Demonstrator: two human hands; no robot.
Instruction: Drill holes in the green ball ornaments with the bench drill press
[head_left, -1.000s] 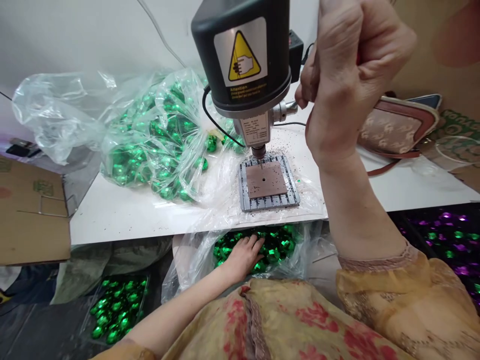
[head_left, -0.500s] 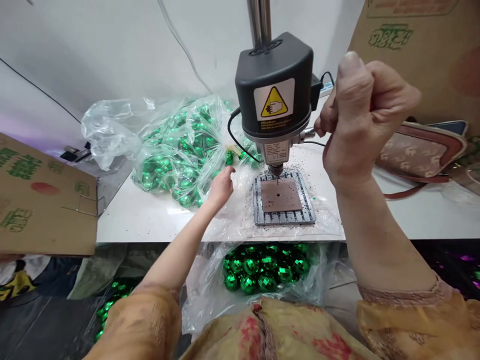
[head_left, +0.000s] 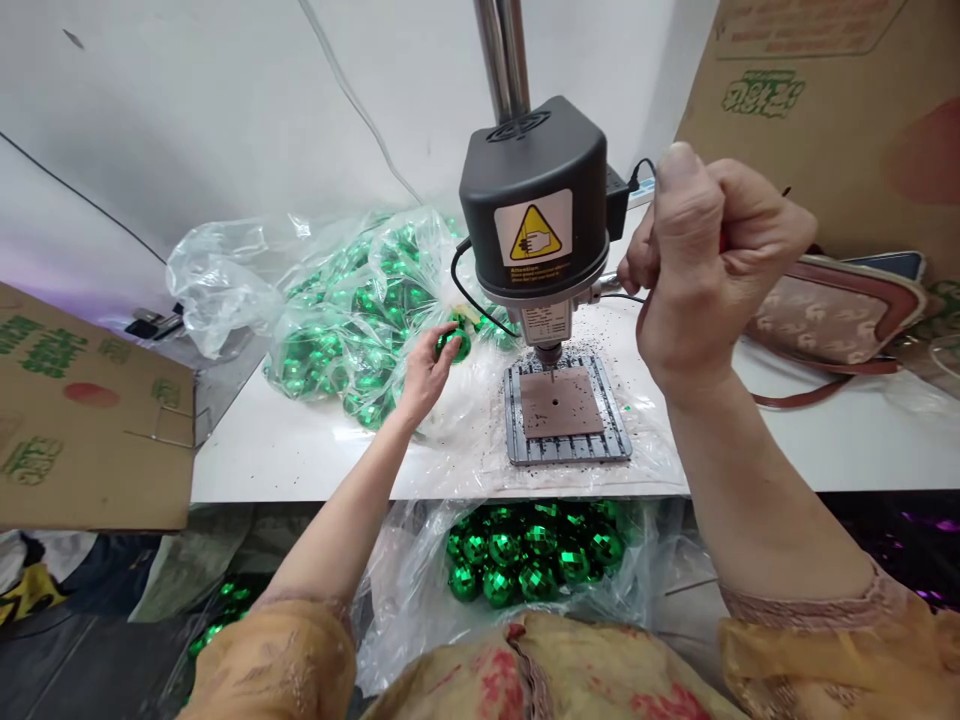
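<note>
My left hand [head_left: 429, 372] is closed round a shiny green faceted ball [head_left: 456, 344] at the mouth of a clear plastic bag [head_left: 217, 270] full of similar balls. My right hand [head_left: 712, 260] is wrapped round the feed handle [head_left: 609, 286] of a small black drill press [head_left: 534, 200]; a bit of red shows between its fingers. Below the chuck [head_left: 548, 354], a thin bit points down at a brown square board [head_left: 562, 402] with one dark hole. The board lies on a slotted metal base plate [head_left: 517, 448], with dark shavings scattered about.
A second open bag of green balls [head_left: 536, 550] sits below the front edge of the white table [head_left: 285, 480]. Cardboard boxes stand at left [head_left: 82, 420] and right [head_left: 847, 110]. A handbag [head_left: 817, 310] lies on the table behind my right forearm.
My left hand has closed on a green ball at the bag's mouth and drawn slightly left and toward me. My right hand keeps its hold on the handle. The view has shifted a little.
</note>
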